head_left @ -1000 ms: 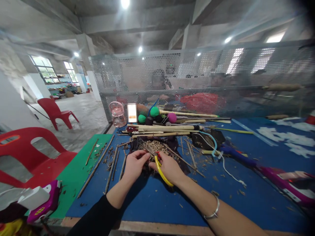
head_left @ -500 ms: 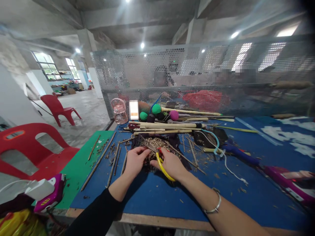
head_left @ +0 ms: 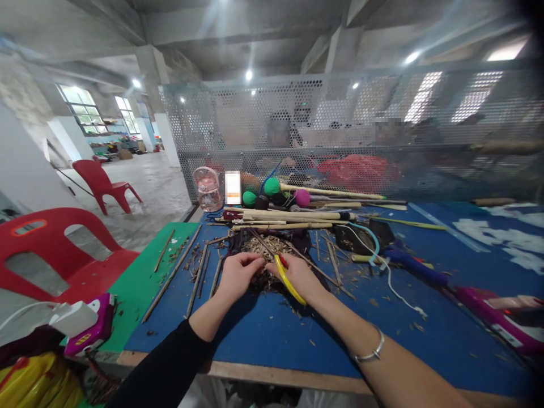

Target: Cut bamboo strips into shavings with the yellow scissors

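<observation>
My right hand (head_left: pixel 300 279) is closed around a pair of scissors (head_left: pixel 290 282) with yellow handles; their dark blades point forward and to the left, over a heap of chopped brown plant bits (head_left: pixel 267 245). Close beside it on the left, my left hand (head_left: pixel 240 275) has thumb and fingertips pinched together just above the near side of the heap. Whatever sits in that pinch is too small or hidden to make out. The heap rests on a dark cloth (head_left: pixel 302 240) on the blue tabletop (head_left: pixel 255 334).
Thin dry sticks (head_left: pixel 172 275) lie left of the heap. Behind it are pale peeled sticks (head_left: pixel 293 216), a green yarn ball (head_left: pixel 272 185) and a pink bottle (head_left: pixel 208 190). A purple-and-blue corded tool (head_left: pixel 484 309) lies right; a perforated metal screen (head_left: pixel 255 122) stands behind.
The scissors have shifted slightly forward and right, and their blades now look closer together. My left hand has moved slightly right, still pinched. The whole view has shifted a little.
</observation>
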The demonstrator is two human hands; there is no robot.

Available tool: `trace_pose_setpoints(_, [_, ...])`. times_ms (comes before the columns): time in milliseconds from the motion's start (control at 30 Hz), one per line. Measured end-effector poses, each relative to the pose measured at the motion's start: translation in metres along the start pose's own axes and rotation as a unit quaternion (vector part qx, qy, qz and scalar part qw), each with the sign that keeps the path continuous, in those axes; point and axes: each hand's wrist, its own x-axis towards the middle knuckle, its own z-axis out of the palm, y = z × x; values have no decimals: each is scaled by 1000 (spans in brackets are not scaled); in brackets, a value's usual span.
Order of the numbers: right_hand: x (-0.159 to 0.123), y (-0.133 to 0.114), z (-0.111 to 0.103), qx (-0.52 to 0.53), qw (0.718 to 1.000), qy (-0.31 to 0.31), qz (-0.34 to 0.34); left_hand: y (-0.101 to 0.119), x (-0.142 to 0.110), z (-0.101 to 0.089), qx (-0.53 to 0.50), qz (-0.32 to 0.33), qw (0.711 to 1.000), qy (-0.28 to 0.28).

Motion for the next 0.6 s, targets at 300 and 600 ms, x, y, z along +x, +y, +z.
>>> trace_pose_setpoints(300, [-4,-5,-1,-30,999,-9,-3,-3,2,0,-72,-3,997,-29])
trace_pose_setpoints(600, [-2,-1,6,-4,1000,-13,-23,-1,1,0,-86,-7,996,-29])
